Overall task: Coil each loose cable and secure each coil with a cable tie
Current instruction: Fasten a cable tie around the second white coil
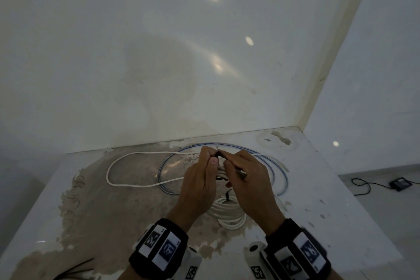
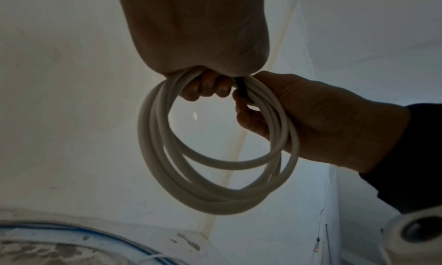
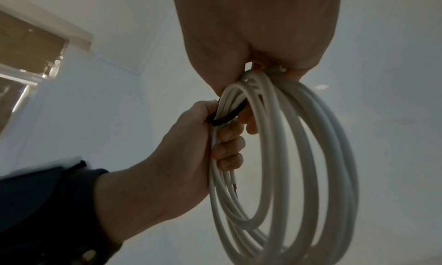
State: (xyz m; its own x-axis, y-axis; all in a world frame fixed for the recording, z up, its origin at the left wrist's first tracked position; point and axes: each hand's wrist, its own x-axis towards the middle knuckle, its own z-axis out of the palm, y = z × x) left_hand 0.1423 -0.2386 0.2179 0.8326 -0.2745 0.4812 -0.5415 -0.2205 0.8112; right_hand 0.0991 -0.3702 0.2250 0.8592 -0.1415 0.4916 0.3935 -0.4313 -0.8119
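Both hands are raised above the middle of the surface (image 1: 329, 188), gripping one white cable coil (image 2: 215, 184) between them. The left hand (image 1: 200, 179) has its fingers curled round the top of the coil. The right hand (image 1: 245, 179) curls round the strands beside it, and together their fingertips pinch a thin black cable tie (image 3: 227, 116) looped about the bundle.

The tie looks unfastened, so if either grip eases, the smooth, springy round loops could fan apart, or the tie could slip from the fingertips.

A second white coil (image 1: 229, 213), already tied, lies near the front edge. A loose white cable (image 1: 127, 183) and a blue-striped cable (image 1: 227, 144) curve toward the back edge. The surface is pale, glossy and blotched brown.
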